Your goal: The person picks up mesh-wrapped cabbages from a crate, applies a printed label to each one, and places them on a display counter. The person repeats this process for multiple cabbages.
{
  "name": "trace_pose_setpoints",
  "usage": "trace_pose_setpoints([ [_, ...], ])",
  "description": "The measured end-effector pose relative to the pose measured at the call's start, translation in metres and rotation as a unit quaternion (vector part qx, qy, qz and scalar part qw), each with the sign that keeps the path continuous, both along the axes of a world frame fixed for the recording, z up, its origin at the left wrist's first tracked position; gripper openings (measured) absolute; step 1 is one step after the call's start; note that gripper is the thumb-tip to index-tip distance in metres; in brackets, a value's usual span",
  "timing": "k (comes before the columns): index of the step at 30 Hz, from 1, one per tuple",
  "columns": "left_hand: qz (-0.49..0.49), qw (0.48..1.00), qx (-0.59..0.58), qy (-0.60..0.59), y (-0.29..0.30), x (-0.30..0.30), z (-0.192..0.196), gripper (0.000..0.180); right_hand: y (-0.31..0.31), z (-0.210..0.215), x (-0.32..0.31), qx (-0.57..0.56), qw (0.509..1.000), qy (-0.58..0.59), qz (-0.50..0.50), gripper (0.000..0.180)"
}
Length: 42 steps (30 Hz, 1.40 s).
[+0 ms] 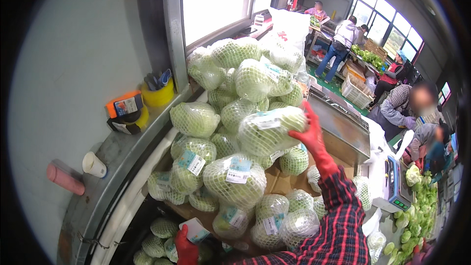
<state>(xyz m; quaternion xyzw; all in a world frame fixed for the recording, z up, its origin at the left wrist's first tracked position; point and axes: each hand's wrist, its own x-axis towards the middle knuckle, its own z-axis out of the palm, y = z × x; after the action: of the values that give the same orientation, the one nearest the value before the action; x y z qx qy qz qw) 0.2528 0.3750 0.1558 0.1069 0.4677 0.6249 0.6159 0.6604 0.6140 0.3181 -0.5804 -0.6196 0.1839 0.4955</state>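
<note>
My right hand (312,135), in a red rubber glove with a red plaid sleeve, presses against a netted green cabbage (267,130) high on a large pile of netted, labelled cabbages (230,93). My left hand (186,246), also red-gloved, is low at the bottom edge, gripping the edge of a small white label or box (195,229) beside cabbages lower down. The pile rests on brown cardboard (282,184).
A metal window ledge (122,152) holds tape rolls, a yellow tub of pens (158,93), a paper cup (94,165) and a pink cylinder. A steel machine (338,127) and a scale (395,186) stand to the right. Other people work at tables behind and to the right.
</note>
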Motion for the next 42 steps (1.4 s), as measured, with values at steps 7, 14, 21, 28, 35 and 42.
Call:
trace_pose_setpoints([
  [7, 0.005, 0.997, -0.042, -0.062, 0.016, 0.001, -0.017, 0.034, -0.148, -0.007, 0.098, -0.042, 0.986, 0.158, 0.01, 0.077],
  [14, 0.014, 0.995, -0.053, -0.078, 0.017, 0.014, -0.032, 0.026, -0.123, -0.028, 0.14, -0.434, 0.87, -0.233, 0.027, 0.079],
  [21, -0.127, 0.839, 0.044, 0.527, -0.012, -0.016, -0.056, 0.054, 0.123, 0.067, 0.014, 0.093, 0.87, -0.483, 0.03, 0.12],
  [28, -0.127, 0.787, 0.077, 0.599, 0.0, -0.017, -0.057, 0.049, 0.156, 0.024, -0.016, 0.223, 0.84, -0.491, 0.055, 0.114],
  [35, -0.117, 0.819, 0.101, 0.553, 0.007, -0.017, -0.065, 0.044, -0.004, 0.05, 0.012, 0.168, 0.903, -0.388, 0.077, 0.106],
  [42, -0.035, 0.994, -0.021, -0.099, 0.053, 0.006, -0.042, 0.034, -0.147, 0.003, 0.03, -0.034, 0.851, -0.501, 0.157, 0.087],
])
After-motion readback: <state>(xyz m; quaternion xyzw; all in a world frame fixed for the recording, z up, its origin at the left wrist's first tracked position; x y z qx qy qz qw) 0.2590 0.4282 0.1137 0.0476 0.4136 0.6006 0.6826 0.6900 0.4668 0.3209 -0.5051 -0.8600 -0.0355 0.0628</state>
